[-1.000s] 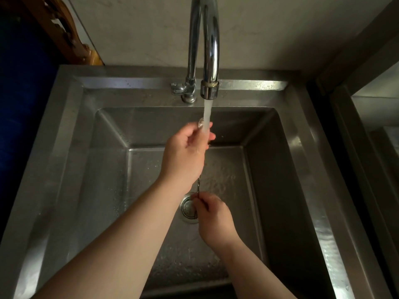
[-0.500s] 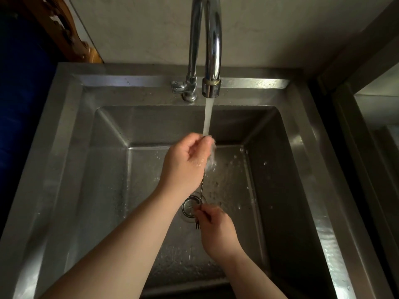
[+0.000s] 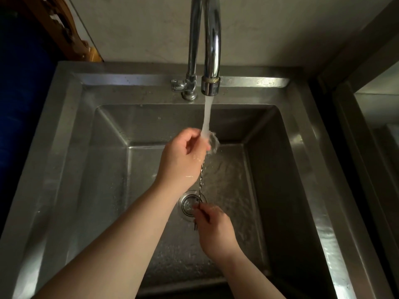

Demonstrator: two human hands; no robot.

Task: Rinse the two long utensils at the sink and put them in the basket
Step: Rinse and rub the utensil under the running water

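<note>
A thin metal utensil with a twisted shaft runs between my two hands over the steel sink. My left hand is closed around its upper end, right under the running water from the tap. Water splashes off my fingers there. My right hand pinches the lower end near the drain; short prongs stick out below my fingers. Whether I hold one utensil or two together is unclear. No basket is in view.
The tap's lever sits on the sink's back ledge. A carved wooden piece stands at the upper left against the wall. A dark gap and another steel surface lie to the right.
Both hands have moved a little lower in the basin. The water now strikes my left hand's fingers and splashes, and more of the twisted shaft shows between the hands.
</note>
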